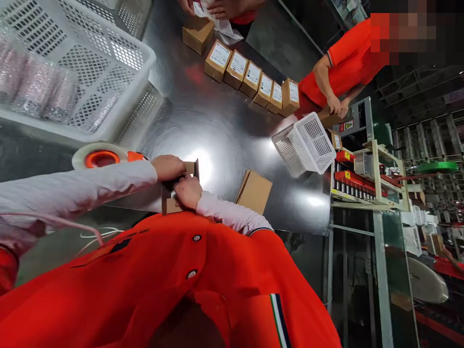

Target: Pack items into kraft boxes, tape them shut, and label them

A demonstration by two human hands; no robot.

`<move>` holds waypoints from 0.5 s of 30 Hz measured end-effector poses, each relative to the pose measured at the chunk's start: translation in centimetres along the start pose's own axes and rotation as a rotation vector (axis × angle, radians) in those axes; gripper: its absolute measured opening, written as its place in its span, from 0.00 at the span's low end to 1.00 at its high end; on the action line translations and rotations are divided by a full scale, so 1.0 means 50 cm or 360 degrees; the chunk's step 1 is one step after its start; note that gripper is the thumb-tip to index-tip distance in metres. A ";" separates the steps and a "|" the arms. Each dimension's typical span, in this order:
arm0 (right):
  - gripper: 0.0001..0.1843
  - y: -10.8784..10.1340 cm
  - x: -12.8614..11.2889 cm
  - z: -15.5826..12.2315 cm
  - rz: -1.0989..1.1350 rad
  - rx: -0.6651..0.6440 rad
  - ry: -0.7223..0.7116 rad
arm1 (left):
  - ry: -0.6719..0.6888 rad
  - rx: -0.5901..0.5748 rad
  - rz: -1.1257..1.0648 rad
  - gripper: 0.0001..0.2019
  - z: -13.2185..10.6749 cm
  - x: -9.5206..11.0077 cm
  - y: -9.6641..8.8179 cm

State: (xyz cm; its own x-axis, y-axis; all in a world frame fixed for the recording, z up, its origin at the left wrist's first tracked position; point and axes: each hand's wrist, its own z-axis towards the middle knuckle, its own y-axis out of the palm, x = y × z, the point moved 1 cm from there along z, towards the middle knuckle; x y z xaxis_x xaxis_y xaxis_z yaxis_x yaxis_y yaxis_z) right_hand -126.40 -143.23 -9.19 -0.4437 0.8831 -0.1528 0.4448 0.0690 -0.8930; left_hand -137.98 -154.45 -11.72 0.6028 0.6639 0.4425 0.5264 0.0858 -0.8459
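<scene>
The left hand (168, 167) is resting at one side of an open box (173, 207), fingers half curled; whether it is gripping the cardboard, I cannot tell. At far left, a big basket (147, 55) is holding clear-wrapped, pinkish packs (36, 82). A tape roll (80, 157) is lying just beside the left sleeve (112, 182). The box is sitting just in front of the red shirt (174, 261), and the right hand (188, 192) is reaching over its mouth, fingers closely bent; the hands are hiding what they may be pinching and most of the inside. Farther off, one plain carton (195, 38) and a row of six labelled cartons (251, 79) are standing on the table (224, 130), a co-worker's hands holding a white bag (226, 30) behind them. Flat cardboard (255, 191) is lying right of the box. Near the table's right end, a small basket (314, 145) is standing, its contents hard to make out
</scene>
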 end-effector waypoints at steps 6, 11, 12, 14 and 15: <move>0.13 0.010 0.029 -0.068 0.0100 -0.0086 -0.0762 | -0.0159 0.0567 -0.0375 0.18 0.063 0.059 0.051; 0.21 0.064 -0.005 0.016 0.0846 0.0236 -0.0882 | -0.0314 0.0290 -0.1057 0.33 0.083 0.013 0.045; 0.22 0.076 -0.016 0.035 0.1075 0.0273 -0.0890 | -0.0294 0.0185 -0.1107 0.37 0.073 -0.004 0.043; 0.23 0.096 -0.024 0.050 0.1508 0.0278 -0.0825 | -0.0202 -0.0068 -0.1083 0.42 0.051 -0.036 0.035; 0.23 0.102 -0.016 0.045 0.1694 0.0322 -0.0665 | -0.0131 -0.0216 -0.1055 0.45 0.042 -0.048 0.029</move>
State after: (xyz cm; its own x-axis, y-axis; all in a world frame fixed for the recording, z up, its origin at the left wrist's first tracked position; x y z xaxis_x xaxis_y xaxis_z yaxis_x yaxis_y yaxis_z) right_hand -125.54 -144.64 -14.56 -0.1595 0.2255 -0.9611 0.6315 -0.7250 -0.2749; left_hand -139.95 -154.36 -14.64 0.0820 0.5579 0.8259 0.8426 0.4038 -0.3564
